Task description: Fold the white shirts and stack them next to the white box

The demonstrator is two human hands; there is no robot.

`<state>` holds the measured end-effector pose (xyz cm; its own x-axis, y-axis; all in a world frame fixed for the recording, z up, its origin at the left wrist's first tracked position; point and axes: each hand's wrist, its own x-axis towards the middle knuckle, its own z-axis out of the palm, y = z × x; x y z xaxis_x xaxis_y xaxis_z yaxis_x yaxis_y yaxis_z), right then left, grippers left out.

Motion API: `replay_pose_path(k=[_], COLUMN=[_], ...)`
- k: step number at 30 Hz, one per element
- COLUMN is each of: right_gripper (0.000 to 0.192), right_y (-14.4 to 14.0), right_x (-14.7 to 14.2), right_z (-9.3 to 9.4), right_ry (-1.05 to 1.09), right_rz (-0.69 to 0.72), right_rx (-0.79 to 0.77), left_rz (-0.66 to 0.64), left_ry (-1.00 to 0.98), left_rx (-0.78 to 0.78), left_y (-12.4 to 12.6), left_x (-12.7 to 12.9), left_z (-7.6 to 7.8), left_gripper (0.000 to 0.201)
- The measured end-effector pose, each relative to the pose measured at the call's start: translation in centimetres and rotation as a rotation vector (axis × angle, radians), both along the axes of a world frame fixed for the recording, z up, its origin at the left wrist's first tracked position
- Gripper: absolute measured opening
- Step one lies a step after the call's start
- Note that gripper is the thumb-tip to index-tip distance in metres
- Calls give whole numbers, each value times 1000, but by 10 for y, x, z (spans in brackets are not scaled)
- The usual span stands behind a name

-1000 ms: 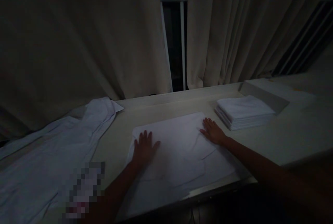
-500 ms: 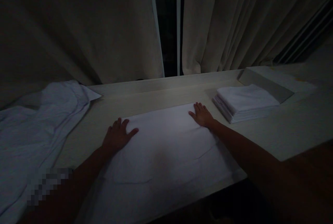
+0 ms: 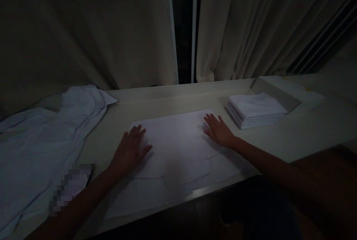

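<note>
A white cloth [image 3: 175, 139] lies spread on the pale table, partly folded, with creases and a lower layer showing along its near side. My left hand [image 3: 131, 147] is over the cloth's left edge, fingers spread and holding nothing. Over its far right corner is my right hand [image 3: 219, 130], palm down with fingers stretched out. Shadows show beneath both hands; whether they still touch the fabric I cannot tell. To the right of my right hand sits a neat stack of folded white cloths [image 3: 255, 110].
Rumpled white fabric [image 3: 55, 132] covers the left end of the table [image 3: 173, 97]. A pixelated dark-edged object [image 3: 74, 184] lies beside my left forearm. Behind the stack stands an angled board or box flap [image 3: 279, 93]. Beige curtains [image 3: 134, 28] hang along the back.
Both hands have shifted slightly toward me from the cloth's far edge and appear to be lifting. The cloth lies in place; the view has moved a little.
</note>
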<state>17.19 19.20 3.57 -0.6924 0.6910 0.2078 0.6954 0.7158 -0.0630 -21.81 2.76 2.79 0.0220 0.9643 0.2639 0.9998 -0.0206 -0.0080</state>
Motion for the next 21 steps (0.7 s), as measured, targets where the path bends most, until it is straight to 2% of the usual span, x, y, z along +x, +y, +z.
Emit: replay_pose_path(k=[2,5,8,11,15,18,21], right_gripper=[65,68,71,72,86,104,109], right_y=[-47,-112,-158,-182,-186,-178,-163], right_x=[14,29,36,39,53,75,102], right_z=[7,2,-15,-31,-34,-33,-39], right_ry=[-2,-3,-33,-54,-17,-4,-33], right_rz=[124,223,283,274,177,109,55], right_rx=[-24,-71,-114,-128,-82,-54,-38], left_rz=[-195,-356,-382,-324,-263,-145,-16], left_ry=[1,-28,-12,8,34,57,74], left_rx=[-76,-145,-116,-84,-35,1,-39], left_y=[-45,-103,-135,-147,-157,-159,-161], left_x=[34,85,122,139,134,108,71], left_z=[4,-7,-29,-42,-36,-30,-35], left_gripper=[61,66,68,68,70,79,93])
